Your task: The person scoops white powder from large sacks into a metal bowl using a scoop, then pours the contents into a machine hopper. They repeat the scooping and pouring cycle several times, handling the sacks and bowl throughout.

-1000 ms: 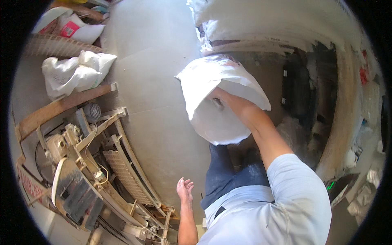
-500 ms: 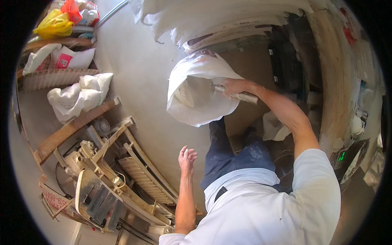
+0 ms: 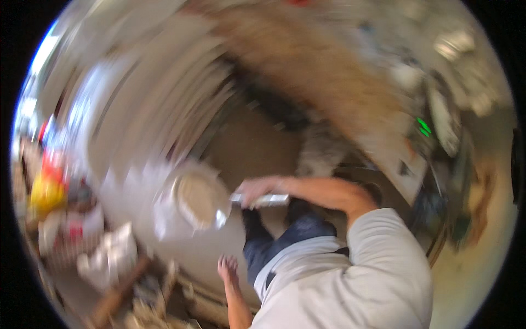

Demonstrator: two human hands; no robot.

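The picture is heavily blurred by motion. My right hand [image 3: 253, 191] grips the rim of a large white sack [image 3: 189, 204] whose open mouth faces the camera, showing pale contents inside. The sack hangs left of my legs, above the grey floor. My left hand [image 3: 228, 270] hangs free beside my hip with its fingers spread, holding nothing.
White filled bags [image 3: 107, 255] and a yellow bag [image 3: 46, 193] lie at the left. Wooden frame pieces [image 3: 118, 296] lie at the lower left. A brown blurred workbench [image 3: 329, 93] runs across the upper right, with a green light [image 3: 422, 127] on a device.
The view has swung sharply, and the scene has turned. The sack in my right hand has dropped lower and to the left. My left hand stays open at my side.
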